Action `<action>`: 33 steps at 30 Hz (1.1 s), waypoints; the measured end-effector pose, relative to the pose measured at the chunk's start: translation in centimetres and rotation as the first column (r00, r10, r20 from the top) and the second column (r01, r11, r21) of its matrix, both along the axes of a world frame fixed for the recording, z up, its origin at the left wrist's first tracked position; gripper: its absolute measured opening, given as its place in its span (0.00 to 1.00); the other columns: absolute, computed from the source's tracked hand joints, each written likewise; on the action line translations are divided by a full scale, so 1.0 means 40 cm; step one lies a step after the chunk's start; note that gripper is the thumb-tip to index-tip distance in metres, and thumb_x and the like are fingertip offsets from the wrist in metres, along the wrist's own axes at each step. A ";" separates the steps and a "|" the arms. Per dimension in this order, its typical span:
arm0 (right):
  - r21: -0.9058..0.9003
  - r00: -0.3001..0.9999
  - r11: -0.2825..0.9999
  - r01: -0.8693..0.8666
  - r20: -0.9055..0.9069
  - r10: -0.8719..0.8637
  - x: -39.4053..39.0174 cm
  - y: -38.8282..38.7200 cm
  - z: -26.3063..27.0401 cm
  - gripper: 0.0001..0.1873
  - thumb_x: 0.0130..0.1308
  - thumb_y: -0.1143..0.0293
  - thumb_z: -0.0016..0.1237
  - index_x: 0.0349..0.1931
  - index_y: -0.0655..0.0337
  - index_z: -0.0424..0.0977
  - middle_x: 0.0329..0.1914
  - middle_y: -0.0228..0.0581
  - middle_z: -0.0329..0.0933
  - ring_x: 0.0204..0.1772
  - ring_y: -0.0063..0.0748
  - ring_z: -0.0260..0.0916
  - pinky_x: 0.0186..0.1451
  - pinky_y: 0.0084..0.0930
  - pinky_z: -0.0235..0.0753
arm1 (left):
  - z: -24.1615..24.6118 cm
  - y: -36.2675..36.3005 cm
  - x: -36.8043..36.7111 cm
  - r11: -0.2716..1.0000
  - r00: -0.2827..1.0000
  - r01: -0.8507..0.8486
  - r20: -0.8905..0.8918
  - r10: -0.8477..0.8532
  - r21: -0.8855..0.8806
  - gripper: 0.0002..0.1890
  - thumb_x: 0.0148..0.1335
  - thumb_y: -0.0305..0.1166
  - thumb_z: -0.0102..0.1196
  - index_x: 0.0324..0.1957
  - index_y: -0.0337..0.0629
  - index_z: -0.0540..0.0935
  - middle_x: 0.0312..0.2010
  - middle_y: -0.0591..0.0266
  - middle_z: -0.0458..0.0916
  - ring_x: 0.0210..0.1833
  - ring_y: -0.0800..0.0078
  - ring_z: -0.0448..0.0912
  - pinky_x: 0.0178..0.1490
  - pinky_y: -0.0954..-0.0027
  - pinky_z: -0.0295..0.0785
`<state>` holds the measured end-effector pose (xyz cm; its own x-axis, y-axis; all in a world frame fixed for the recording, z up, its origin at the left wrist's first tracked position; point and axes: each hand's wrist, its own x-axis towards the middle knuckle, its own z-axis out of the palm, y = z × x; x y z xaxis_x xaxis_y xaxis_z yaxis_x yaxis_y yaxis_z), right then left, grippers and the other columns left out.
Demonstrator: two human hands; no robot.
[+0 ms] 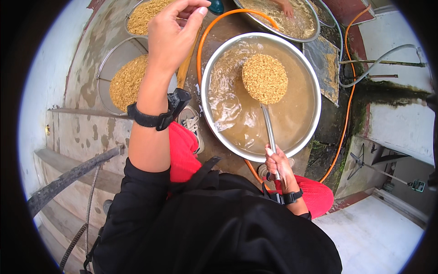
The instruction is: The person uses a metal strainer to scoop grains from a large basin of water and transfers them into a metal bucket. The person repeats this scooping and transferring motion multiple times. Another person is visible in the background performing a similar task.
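Observation:
My right hand grips the metal handle of a round skimmer. A mound of golden, wet-looking grain covers the skimmer's head, which is over a wide metal basin of murky brown water. Whether the head touches the water I cannot tell. Raised to the upper left, my left hand has loosely curled fingers and nothing visible in them. It is above the area left of the basin, near two containers of grain.
A round mesh strainer and another grain container stand on the left. Another person's hand dips into a second basin. An orange hose loops between the basins. Concrete steps and a metal rail lie left.

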<state>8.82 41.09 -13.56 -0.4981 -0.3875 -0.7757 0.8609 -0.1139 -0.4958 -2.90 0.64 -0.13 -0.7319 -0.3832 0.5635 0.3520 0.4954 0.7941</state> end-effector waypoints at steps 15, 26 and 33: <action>-0.036 0.975 0.989 0.146 -0.163 -0.150 0.006 -0.007 0.155 0.12 0.72 0.73 0.45 0.53 0.59 0.65 0.16 0.21 0.52 0.12 0.12 0.45 0.10 0.12 0.50 | 0.017 -0.003 0.020 0.997 0.998 -0.055 0.023 0.054 0.049 0.08 0.58 0.20 0.56 0.40 0.35 0.83 0.35 0.63 0.81 0.35 0.78 0.79 0.39 0.76 0.74; 0.004 0.968 0.995 0.099 -0.230 -0.095 -0.004 -0.009 0.165 0.13 0.74 0.70 0.42 0.55 0.60 0.65 0.16 0.21 0.49 0.11 0.11 0.43 0.09 0.12 0.49 | 0.028 0.000 0.026 0.993 1.000 -0.014 -0.009 0.015 0.117 0.08 0.58 0.17 0.56 0.40 0.35 0.82 0.32 0.64 0.78 0.34 0.79 0.78 0.39 0.78 0.73; 0.034 0.980 0.999 0.032 -0.198 -0.025 -0.025 -0.060 0.152 0.11 0.71 0.73 0.45 0.51 0.59 0.65 0.17 0.22 0.53 0.12 0.13 0.47 0.10 0.13 0.51 | 0.035 0.008 0.030 0.996 0.982 -0.087 -0.163 0.090 0.024 0.07 0.57 0.27 0.59 0.39 0.45 0.84 0.31 0.64 0.80 0.29 0.72 0.79 0.35 0.72 0.74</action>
<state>7.80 38.67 -7.49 -0.6533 -0.3441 -0.6744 0.7422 -0.1157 -0.6601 -1.69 0.94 1.28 -0.5929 -0.4527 0.6660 0.4332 0.5179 0.7376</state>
